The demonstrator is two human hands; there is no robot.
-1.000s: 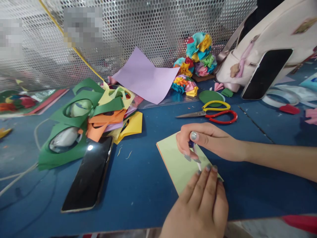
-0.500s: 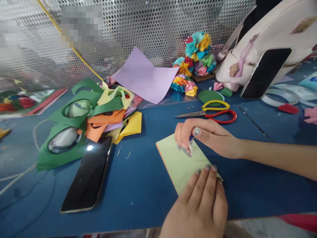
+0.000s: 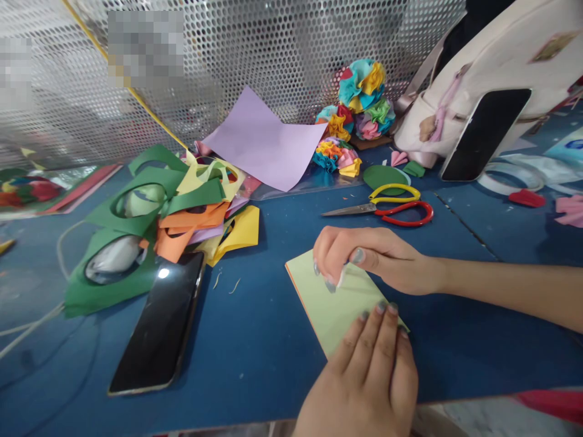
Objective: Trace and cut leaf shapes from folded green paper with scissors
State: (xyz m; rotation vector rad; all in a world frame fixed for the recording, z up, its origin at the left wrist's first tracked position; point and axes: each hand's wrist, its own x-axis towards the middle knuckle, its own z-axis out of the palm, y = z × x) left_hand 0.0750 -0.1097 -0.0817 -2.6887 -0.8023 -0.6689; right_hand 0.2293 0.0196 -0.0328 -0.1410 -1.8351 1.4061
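Note:
My left hand point(image 3: 368, 370) lies flat on the lower part of a pale green paper sheet point(image 3: 325, 312), its fingers stretched out. An orange edge shows beneath that sheet on its left side. Over the sheet's upper part, my right hand point(image 3: 373, 258) has its fingers curled round a slim pen point(image 3: 341, 278). Only the pen's white lower end shows; the fingers hide the remainder. Just beyond the right hand lies a pair of scissors point(image 3: 382, 205) with one yellow and one red handle, blades pointing left.
A black phone point(image 3: 157, 331) lies at left beside cut paper scraps point(image 3: 109, 288). A purple sheet point(image 3: 268, 142) and ruffled paper balls point(image 3: 362, 85) are at the back, before a perforated metal panel. Another phone point(image 3: 487, 133) leans on a pale bag point(image 3: 505, 67). The blue table's front edge runs near me.
My right hand has shifted slightly left and down over the sheet, and the pen's dark part no longer shows. My left hand stays flat in place.

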